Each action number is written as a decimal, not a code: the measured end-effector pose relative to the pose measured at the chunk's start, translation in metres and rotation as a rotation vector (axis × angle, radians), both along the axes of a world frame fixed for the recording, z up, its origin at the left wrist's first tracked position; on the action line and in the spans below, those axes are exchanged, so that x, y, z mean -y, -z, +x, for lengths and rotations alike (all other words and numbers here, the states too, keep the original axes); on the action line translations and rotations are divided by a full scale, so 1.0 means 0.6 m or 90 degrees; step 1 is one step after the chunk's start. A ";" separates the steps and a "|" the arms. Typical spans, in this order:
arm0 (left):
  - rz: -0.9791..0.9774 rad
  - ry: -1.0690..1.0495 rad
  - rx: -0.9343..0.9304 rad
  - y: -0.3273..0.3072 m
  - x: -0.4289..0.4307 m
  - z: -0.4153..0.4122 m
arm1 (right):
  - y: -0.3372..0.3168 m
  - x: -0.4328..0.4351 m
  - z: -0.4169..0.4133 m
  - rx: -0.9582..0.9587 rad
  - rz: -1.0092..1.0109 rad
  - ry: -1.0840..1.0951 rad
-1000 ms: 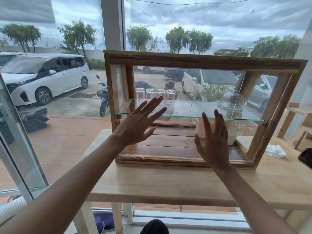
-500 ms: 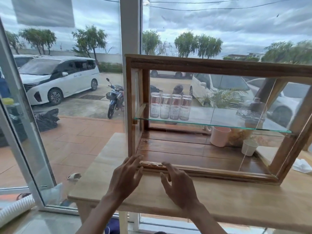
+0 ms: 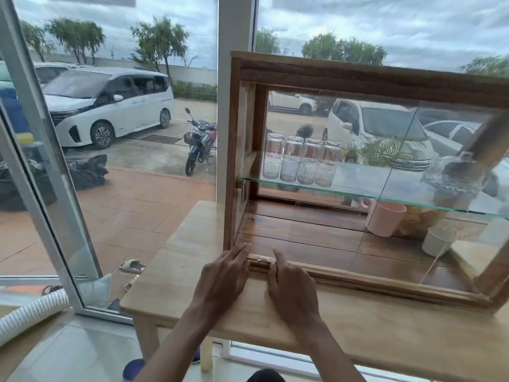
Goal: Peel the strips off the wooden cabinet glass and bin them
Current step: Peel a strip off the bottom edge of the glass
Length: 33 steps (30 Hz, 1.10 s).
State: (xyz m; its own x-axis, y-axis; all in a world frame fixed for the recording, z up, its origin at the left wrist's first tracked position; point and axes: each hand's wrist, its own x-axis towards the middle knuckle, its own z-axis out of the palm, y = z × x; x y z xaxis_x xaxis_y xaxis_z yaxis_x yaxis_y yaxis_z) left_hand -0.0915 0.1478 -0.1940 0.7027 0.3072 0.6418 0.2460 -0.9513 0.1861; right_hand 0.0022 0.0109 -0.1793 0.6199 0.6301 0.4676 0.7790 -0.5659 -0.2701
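My left hand (image 3: 223, 274) and right hand (image 3: 292, 285), empty and splayed, flank the ragged strip (image 3: 261, 260) along the cabinet glass (image 3: 316, 244) bottom-left edge; it looks thin and tearable, best pinched at its lifted end.

head cam | faces forward-down | close to cabinet (image 3: 358, 75) front | right edge seemingly cropped

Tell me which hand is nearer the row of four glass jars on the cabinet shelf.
Right. The right hand rests on the cabinet's bottom rail almost straight below the glass jars; the left hand sits further left, by the cabinet's lower left corner.
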 end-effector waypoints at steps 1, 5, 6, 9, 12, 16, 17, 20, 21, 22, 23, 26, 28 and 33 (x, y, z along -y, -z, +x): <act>0.002 -0.001 -0.006 0.000 -0.001 0.002 | 0.000 -0.001 -0.001 0.005 -0.011 0.011; 0.012 -0.014 -0.030 0.000 -0.002 0.005 | -0.003 -0.002 -0.006 0.010 -0.021 0.028; 0.009 -0.016 -0.033 0.000 -0.001 0.005 | -0.004 -0.001 -0.006 0.010 -0.024 0.032; -0.007 -0.027 -0.037 -0.003 0.000 0.003 | -0.004 0.000 -0.006 0.014 -0.026 0.041; -0.026 -0.042 -0.043 -0.007 0.003 0.000 | -0.005 0.000 -0.008 0.014 -0.016 0.043; -0.040 -0.059 -0.050 -0.011 0.006 -0.005 | -0.011 0.005 -0.011 0.011 0.001 0.042; -0.039 -0.060 -0.051 -0.011 0.007 -0.006 | -0.012 0.005 -0.012 0.010 0.004 0.043; -0.036 -0.065 -0.062 -0.011 0.009 -0.008 | -0.012 0.006 -0.014 0.008 0.006 0.054; -0.035 -0.068 -0.067 -0.011 0.009 -0.009 | -0.012 0.006 -0.014 0.008 0.003 0.059; -0.034 -0.071 -0.071 -0.011 0.009 -0.009 | -0.012 0.006 -0.014 0.008 0.001 0.063; -0.033 -0.074 -0.075 -0.011 0.009 -0.010 | -0.011 0.005 -0.014 0.009 0.002 0.066; -0.023 -0.087 -0.084 -0.012 0.010 -0.011 | -0.011 0.005 -0.013 0.000 0.004 0.067; -0.012 -0.090 -0.082 -0.012 0.010 -0.011 | -0.011 0.006 -0.012 -0.003 0.013 0.063; 0.026 -0.091 -0.064 -0.014 0.009 -0.018 | -0.010 0.008 -0.010 -0.005 0.029 0.064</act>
